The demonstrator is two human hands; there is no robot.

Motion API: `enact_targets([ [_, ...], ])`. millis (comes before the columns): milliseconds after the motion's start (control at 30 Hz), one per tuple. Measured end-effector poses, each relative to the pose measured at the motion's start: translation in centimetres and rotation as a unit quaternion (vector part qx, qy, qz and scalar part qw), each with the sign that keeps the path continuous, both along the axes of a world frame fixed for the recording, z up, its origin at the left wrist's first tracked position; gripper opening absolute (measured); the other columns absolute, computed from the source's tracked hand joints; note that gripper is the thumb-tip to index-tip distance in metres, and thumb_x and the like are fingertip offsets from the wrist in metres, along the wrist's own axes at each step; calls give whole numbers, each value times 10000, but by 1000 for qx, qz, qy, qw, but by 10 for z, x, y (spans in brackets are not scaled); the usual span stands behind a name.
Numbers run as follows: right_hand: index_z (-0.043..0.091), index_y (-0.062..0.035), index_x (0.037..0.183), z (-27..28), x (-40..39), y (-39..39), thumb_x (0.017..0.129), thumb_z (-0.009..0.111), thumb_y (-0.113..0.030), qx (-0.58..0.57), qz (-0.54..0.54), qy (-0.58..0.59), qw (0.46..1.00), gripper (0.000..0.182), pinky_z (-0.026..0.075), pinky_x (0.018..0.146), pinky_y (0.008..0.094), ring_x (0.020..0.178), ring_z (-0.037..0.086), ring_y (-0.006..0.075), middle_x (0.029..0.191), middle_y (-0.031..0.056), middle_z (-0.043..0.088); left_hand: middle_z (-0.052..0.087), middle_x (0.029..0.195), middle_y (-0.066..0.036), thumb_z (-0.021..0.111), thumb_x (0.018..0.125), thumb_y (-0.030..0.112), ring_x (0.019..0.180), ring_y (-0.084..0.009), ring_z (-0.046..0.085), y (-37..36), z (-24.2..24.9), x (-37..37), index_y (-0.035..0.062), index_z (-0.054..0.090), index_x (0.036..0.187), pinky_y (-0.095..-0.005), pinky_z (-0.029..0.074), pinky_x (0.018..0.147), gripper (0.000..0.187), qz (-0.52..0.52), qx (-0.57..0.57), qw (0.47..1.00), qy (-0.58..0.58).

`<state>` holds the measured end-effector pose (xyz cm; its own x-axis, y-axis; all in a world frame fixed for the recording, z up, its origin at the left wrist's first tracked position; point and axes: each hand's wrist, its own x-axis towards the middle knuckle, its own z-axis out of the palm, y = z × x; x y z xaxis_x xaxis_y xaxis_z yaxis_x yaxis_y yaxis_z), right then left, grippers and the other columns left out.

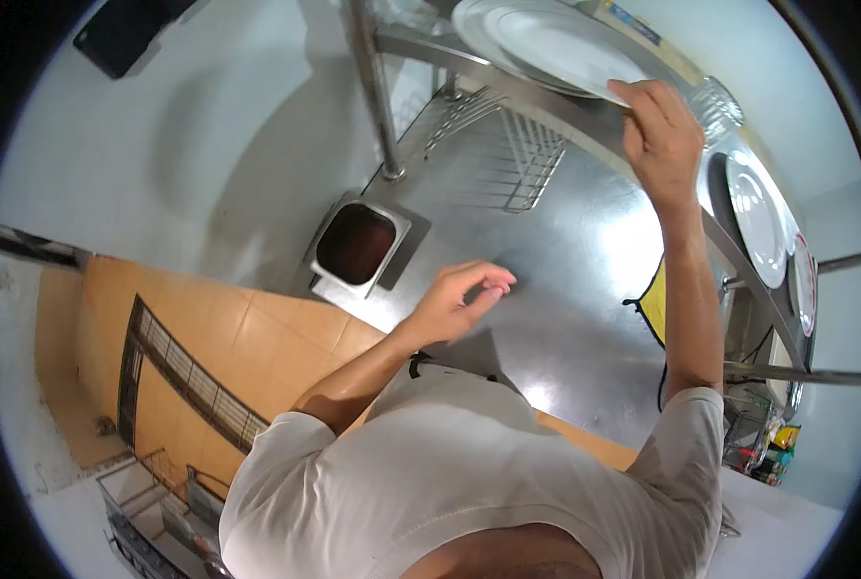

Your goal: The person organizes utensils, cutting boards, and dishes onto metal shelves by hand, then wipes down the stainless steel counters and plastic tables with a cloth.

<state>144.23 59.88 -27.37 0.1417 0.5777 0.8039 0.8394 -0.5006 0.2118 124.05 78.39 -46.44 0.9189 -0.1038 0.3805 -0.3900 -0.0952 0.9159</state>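
Observation:
My right hand (pixel 664 135) reaches up to the raised metal shelf. Its thumb and fingers pinch the rim of a white plate (pixel 556 43), which lies on other white plates. My left hand (pixel 464 299) hovers above the steel counter (pixel 575 280), fingers loosely curved and a gap beside the thumb, with nothing in it. To its left, a square steel container (pixel 358 241) with dark reddish-brown contents stands near the counter's edge. Whether my right hand touches only the top plate is hard to make out.
A clear glass (pixel 715 108) stands on the shelf (pixel 749 265) beyond my right hand. Further along lie another white plate (pixel 759 217) and a red-marked one (pixel 804 285). A wire rack (pixel 527 159) is below the shelf. Yellow cloth-like material (pixel 653 301) lies by my right forearm.

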Motion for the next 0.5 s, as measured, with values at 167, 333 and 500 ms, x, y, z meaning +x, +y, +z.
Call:
enact_targets([
  [167,716,-121,1025,-13,11,9,765,664,-6,-5,-17,25,1000,290,518,741,354,838,642,239,909,39,639,674,859,-84,608,890,-39,785,-181,639,-2,-22,-25,26,665,1007,-296,493,716,145,-17,18,998,51],
  [333,710,-129,1073,-20,19,14,790,665,-23,0,-15,52,999,306,521,768,354,851,633,237,937,32,645,676,849,-90,603,889,-45,770,-185,642,8,-33,-25,21,669,1004,-294,496,689,148,-16,30,998,61],
  [500,688,-101,1111,-20,25,14,833,635,-24,-17,-9,54,998,293,503,825,371,929,627,257,1020,63,642,677,844,-92,592,892,-48,771,-193,646,11,-35,-15,22,674,1014,-294,496,685,163,-19,30,998,46],
])
